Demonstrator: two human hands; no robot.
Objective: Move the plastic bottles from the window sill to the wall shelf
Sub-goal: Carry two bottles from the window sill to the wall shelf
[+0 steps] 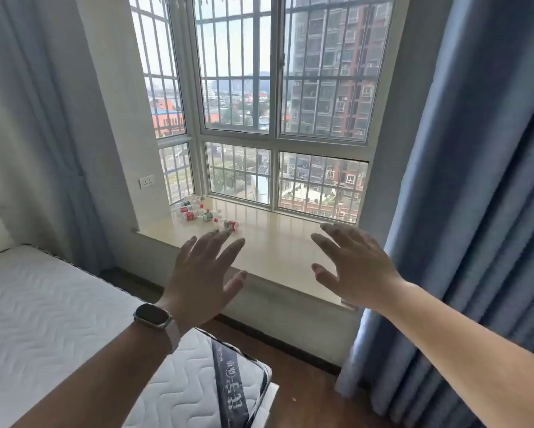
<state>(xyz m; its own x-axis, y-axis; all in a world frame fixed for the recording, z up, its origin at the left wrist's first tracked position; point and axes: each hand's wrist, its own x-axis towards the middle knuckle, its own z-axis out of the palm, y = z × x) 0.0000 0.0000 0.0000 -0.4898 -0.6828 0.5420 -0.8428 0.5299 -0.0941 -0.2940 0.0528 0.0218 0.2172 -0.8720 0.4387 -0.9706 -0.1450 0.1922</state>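
Bottles: plastic bottles (202, 213) are laid flat, ahead-left.
Nearer: left hand (204, 273), just short.
Grip: it and right hand (352, 267) are held spread, empty.

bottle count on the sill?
5, all lying at the left end of the window sill: back bottle, two red-label bottles, green-label bottle, nearest bottle. Small, blurred; more may be hidden.
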